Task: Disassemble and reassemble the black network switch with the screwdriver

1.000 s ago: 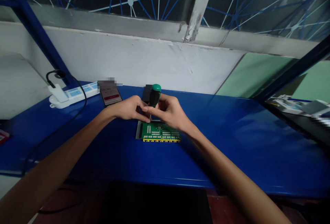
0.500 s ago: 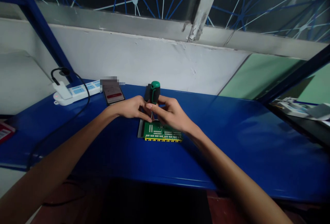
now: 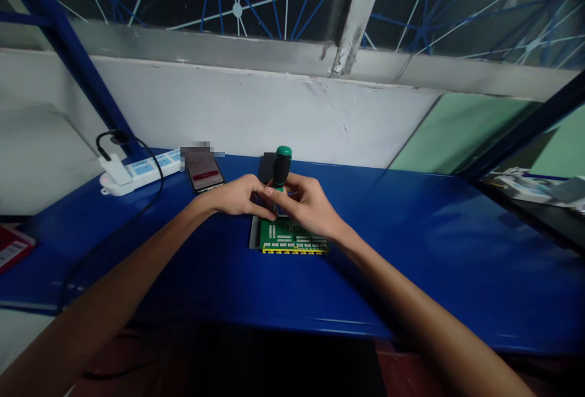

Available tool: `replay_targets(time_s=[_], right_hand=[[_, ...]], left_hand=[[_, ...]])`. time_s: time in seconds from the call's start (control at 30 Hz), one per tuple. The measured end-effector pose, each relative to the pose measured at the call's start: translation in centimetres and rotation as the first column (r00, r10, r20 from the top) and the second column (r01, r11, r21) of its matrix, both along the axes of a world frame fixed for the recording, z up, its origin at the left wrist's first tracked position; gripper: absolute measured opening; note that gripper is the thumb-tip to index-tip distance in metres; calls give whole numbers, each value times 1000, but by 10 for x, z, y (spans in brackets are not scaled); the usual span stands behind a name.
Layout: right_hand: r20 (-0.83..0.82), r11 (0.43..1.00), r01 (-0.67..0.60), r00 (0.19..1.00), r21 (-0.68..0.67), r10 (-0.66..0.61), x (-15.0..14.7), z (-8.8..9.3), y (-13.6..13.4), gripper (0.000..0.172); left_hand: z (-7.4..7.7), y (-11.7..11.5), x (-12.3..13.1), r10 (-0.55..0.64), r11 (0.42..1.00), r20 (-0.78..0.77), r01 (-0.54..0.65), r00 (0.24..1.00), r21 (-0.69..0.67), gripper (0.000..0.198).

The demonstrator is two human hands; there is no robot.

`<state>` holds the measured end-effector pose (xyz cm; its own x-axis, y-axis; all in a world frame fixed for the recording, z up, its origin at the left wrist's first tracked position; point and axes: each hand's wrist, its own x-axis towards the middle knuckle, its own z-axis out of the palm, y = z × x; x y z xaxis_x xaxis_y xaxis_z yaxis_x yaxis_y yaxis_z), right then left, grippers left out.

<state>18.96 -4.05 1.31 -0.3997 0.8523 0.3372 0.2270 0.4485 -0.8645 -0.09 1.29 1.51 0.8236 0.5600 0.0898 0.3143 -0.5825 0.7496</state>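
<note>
A screwdriver (image 3: 282, 168) with a green and black handle stands nearly upright over a green circuit board (image 3: 295, 239). My right hand (image 3: 308, 205) grips the lower part of its handle between thumb and fingers. From the other side, my left hand (image 3: 242, 196) has its fingers closed around the thin shaft, with the thumb low beside the board's back left corner. My fingers hide the screwdriver's tip. Yellow connectors line the board's front edge, and a grey metal edge shows along its left side.
The board lies on a blue table (image 3: 219, 287). Behind the hands is a dark flat object (image 3: 266, 167). To the left are a phone (image 3: 205, 172), a white power strip (image 3: 141, 171) with a black cable, and a red box (image 3: 13, 247). Papers (image 3: 525, 183) lie at the far right.
The whole view has shifted slightly, so everything on the table appears a little lower and to the right. Both hands keep the same hold on the screwdriver over the board.
</note>
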Motion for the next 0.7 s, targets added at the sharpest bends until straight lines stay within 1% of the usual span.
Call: replay_targets(time_s=[0.07,0.13,0.33,0.43,0.6,0.7], right_hand=[[-3,1000,0,1000,-8,0,0,1,0,29],[-12,1000,0,1000,-9,0,0,2,0,29],[-40,1000,7,999,6,-7,0,7,-2,29],[-27,1000,-8,1000,10,8,1,8,-2,26],[-15,1000,-29,999,-1,29,3,8,-3,25],[-29,999,-41,999,-4,41,2,8,-4,25]], left_hand=[[1,2,-2,-45,999,6,45,999,7,13],[1,3,-3,-59,998,16,59,998,17,12],[-1,2,-1,19,1000,35,-19,999,12,13],[-2,1,-1,25,1000,31,-25,999,9,15],[-2,2,-2,-35,999,-2,35,999,-15,17],[-2,2,-2,-42,999,30,42,999,-14,14]])
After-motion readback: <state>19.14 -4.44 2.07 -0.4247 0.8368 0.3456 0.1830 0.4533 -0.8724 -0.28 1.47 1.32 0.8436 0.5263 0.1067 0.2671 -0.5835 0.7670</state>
